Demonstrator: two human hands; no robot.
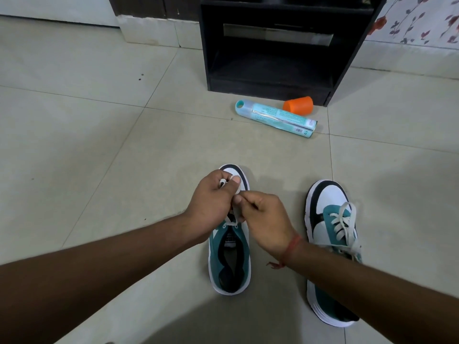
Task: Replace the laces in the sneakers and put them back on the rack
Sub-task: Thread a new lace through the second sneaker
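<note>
Two teal, white and black sneakers stand on the tiled floor, toes pointing away from me. Over the front of the left sneaker [229,256] my left hand [213,207] grips a white lace [232,220], whose end shows between the fingers. My right hand [267,224] pinches the same lace close beside it. Only the lowest eyelets of this shoe show lace; the hands hide the rest. The right sneaker [330,244] is fully laced with loose white ends, and my right forearm crosses its heel. The black shoe rack [273,78] stands ahead.
A teal spray can [275,117] lies on its side in front of the rack, with an orange cap [298,104] beside it. A white wall base is at the back left and a floral curtain at the back right. Pale floor tiles surround the shoes.
</note>
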